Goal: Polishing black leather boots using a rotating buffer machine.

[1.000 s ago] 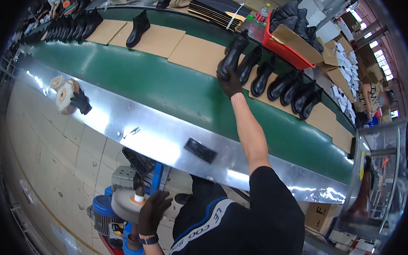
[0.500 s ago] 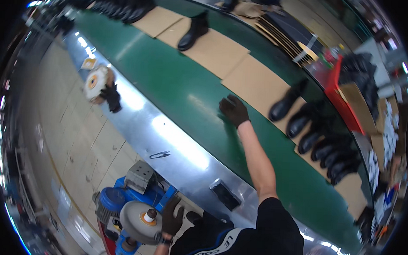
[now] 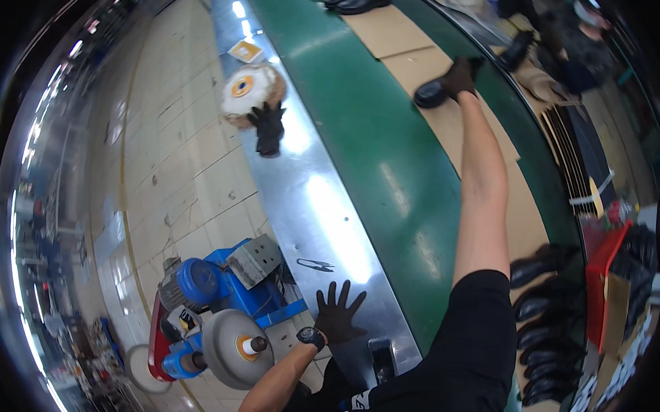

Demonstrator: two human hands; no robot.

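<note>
My right hand [image 3: 461, 76], in a dark glove, reaches across to the far side and grips a black boot [image 3: 432, 94] by its upper. The boot's toe points left, over a sheet of tan cardboard [image 3: 404, 63] on the green belt [image 3: 362, 141]; the glove hides most of its shaft. My left hand [image 3: 339, 314], gloved too and with a watch at the wrist, is open with its fingers spread over the metal ledge [image 3: 312, 198]. Close to it lie small thread snips [image 3: 315, 265] and a dark phone [image 3: 381, 360].
A blue machine [image 3: 227, 275] with a round grey wheel [image 3: 237, 349] stands at my left. A white buffing wheel [image 3: 246, 92] and a loose black glove [image 3: 268, 130] lie farther up the ledge. Several black boots [image 3: 546, 326] line the right side, near a red bin [image 3: 603, 284].
My right hand has gone from over the belt to the lone boot and taken hold of it. My left hand has moved from beside the grey wheel to the ledge. The view has turned.
</note>
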